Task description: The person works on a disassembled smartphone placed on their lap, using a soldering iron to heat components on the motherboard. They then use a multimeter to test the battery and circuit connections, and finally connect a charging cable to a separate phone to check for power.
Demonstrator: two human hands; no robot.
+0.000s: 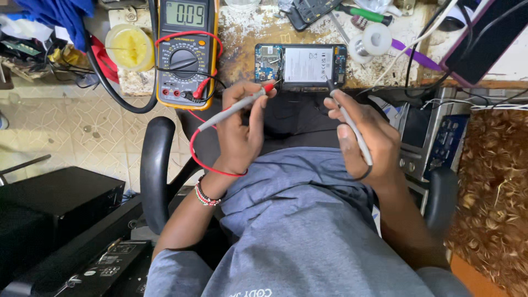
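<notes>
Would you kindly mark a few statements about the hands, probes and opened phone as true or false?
1. The left hand holds the red-tipped probe. True.
2. The right hand is empty. False: it holds the black-tipped probe.
3. The opened phone lies with its back cover on. False: battery and circuit board show.
4. The yellow multimeter sits left of the phone. True.

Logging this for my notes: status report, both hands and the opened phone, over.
Left hand grips red-tipped probe; right hand grips black probe. Both tips on opened phone. Nothing blocking.
</notes>
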